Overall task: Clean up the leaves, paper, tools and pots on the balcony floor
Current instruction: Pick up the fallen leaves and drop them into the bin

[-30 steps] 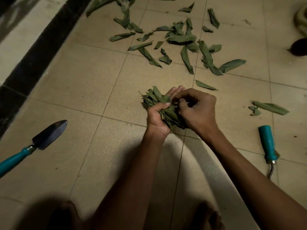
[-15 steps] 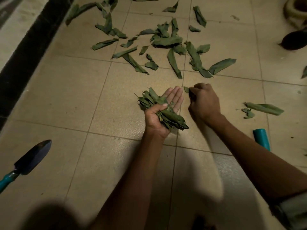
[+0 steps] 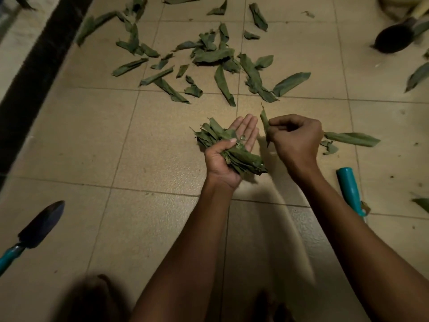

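My left hand [image 3: 228, 156] lies palm up over the tiled floor, thumb pressed on a thick bunch of green leaves [image 3: 217, 138]. Just to its right, my right hand [image 3: 296, 138] pinches a single leaf [image 3: 264, 123] that stands nearly upright, a little apart from the bunch. Several loose leaves [image 3: 220, 56] lie scattered on the floor beyond both hands. One long leaf [image 3: 351, 138] and a torn scrap [image 3: 329, 147] lie right of my right hand.
A dark trowel with a teal handle [image 3: 39, 226] lies at the lower left. A teal tool handle [image 3: 350, 191] rests on the floor under my right forearm. A dark round object [image 3: 392, 40] and a pot rim sit at the top right. A dark wall base [image 3: 34, 73] runs along the left.
My right hand left the bunch, reached to the floor, and now lifts a single leaf beside my left palm. The left hand kept hold of the bunch.
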